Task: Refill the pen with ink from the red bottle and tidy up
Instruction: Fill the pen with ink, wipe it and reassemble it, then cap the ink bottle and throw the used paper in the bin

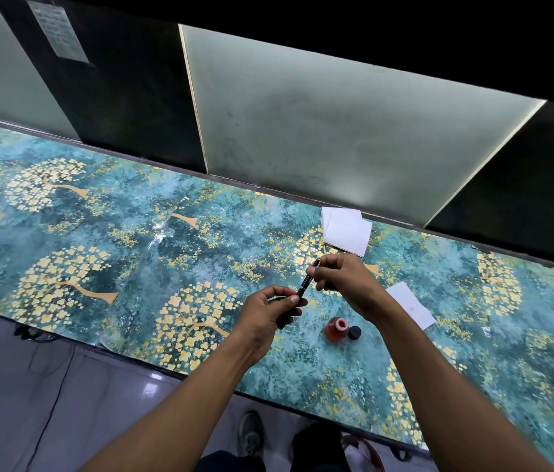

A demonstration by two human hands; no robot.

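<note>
A thin black pen (305, 286) with a gold band is held above the table between both hands. My left hand (265, 315) grips its lower end, and a dark part of the pen shows under the fingers. My right hand (345, 279) pinches the upper end near the gold tip. The red ink bottle (336, 329) stands open on the table just below my right wrist. Its black cap (354, 332) lies beside it on the right.
A stack of white tissues (347, 233) lies near the far edge of the table. Another tissue (411, 304) with a faint pink stain lies right of my right arm. The table (132, 253) bears a teal and gold floral cover. Frosted panels stand behind it.
</note>
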